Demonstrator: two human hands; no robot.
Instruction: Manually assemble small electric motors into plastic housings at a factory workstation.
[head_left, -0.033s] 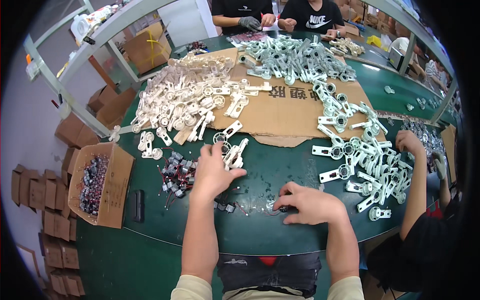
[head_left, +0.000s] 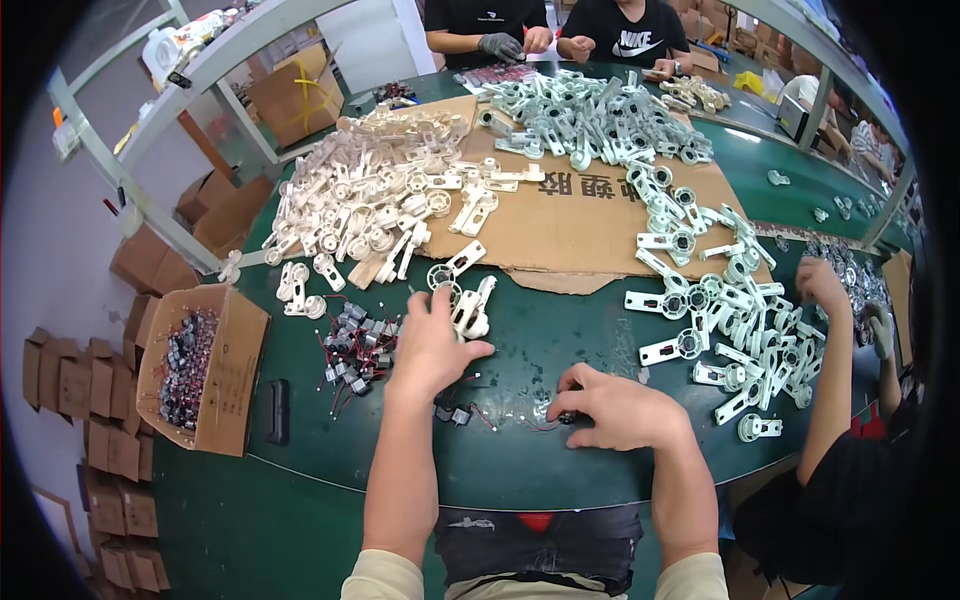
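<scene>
My left hand [head_left: 436, 345] reaches over the near edge of the white plastic parts, thumb stretched out and fingers apart. Its fingertips are at a white plastic housing with a round ring end [head_left: 466, 258]; whether they touch it I cannot tell. More white housings [head_left: 477, 308] lie beside the fingers. My right hand [head_left: 630, 408] is low over the table, its thumb and fingers curled round a small dark motor [head_left: 567, 416] with a thin wire. Between my hands lies a small wired motor [head_left: 460, 415]. A heap of small motors with red wires [head_left: 350, 345] is left of my left hand.
A large pile of white parts [head_left: 370, 190] and pale green parts [head_left: 600, 115] cover cardboard [head_left: 570, 220]. More assembled pieces [head_left: 760, 350] lie right. A carton of motors [head_left: 235, 370] and a black tool [head_left: 277, 412] stand left. A co-worker's arm [head_left: 835, 350] reaches in at right.
My left hand has shifted very slightly to the right. My right hand stays in place with the motor. The co-worker's hand at right has moved slightly.
</scene>
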